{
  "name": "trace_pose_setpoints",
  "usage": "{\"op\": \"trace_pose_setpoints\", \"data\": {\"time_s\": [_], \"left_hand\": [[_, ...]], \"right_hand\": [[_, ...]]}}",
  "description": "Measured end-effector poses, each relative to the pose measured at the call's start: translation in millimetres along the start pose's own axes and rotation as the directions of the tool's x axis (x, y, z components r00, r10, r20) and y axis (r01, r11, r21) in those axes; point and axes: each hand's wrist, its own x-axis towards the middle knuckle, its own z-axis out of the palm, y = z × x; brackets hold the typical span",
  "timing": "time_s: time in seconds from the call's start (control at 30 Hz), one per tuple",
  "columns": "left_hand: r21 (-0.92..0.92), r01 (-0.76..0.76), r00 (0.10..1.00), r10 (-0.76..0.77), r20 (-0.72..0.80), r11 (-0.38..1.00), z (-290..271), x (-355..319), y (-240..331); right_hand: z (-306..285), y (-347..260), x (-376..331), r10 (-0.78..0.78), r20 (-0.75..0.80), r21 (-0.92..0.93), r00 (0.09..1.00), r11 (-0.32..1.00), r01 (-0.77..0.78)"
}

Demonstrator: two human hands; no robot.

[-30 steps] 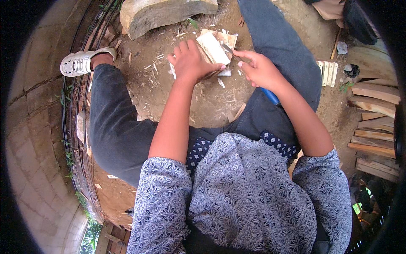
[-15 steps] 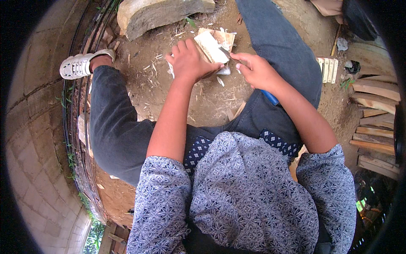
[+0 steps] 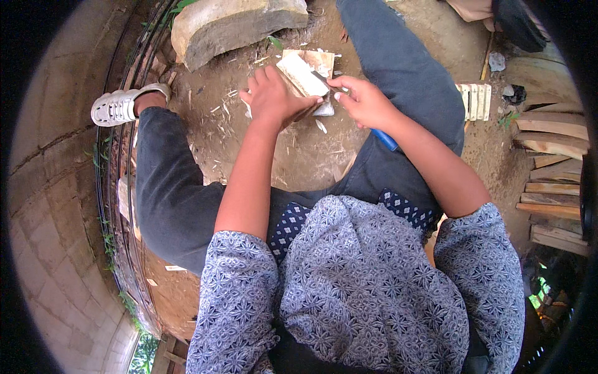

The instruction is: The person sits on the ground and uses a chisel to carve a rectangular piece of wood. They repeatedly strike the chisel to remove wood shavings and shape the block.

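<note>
A pale, whitish block of wood lies slanted on a flat wooden board on the ground. My left hand grips the block from the left, its thumb reaching along the near end. My right hand is closed around a knife, whose dark blade touches the block's right side. Below my right wrist a blue handle end shows, roughly in line with the blade; the stretch between is hidden by my hand.
Wood shavings litter the dirt floor. A big curved stone or log sits beyond the block. Pale slotted wooden pieces lie right of my knee, and stacked planks line the right side. A wall rises at left.
The whole view has shifted slightly, with hands, block and board appearing a little lower and to the left. Both hands keep their hold, and the blade stays at the block's right side.
</note>
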Motion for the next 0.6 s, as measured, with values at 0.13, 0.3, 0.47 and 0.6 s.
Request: {"op": "trace_pose_setpoints", "data": {"time_s": [0.13, 0.3, 0.47, 0.6], "left_hand": [[0.000, -0.114, 0.993, 0.114, -0.016, 0.993, -4, -6, 5], [-0.012, -0.097, 0.995, 0.097, -0.014, 0.995, 4, -8, 5], [0.007, -0.030, 0.999, 0.030, 0.042, 1.000, -8, -9, 5], [-0.145, 0.007, 0.979, 0.022, 0.203, 0.989, -12, 7, -6]], "right_hand": [[4, 3, 37, -0.081, -0.113, 0.053, 0.990, 0.995, 0.088], [-4, -25, 54, -0.142, -0.285, 0.242, 0.948, 0.946, 0.215], [-15, -24, 30, 0.017, -0.317, 0.341, 0.948, 0.935, 0.098], [-9, -32, 28, 0.015, -0.286, 0.413, 0.958, 0.904, 0.109]]}}
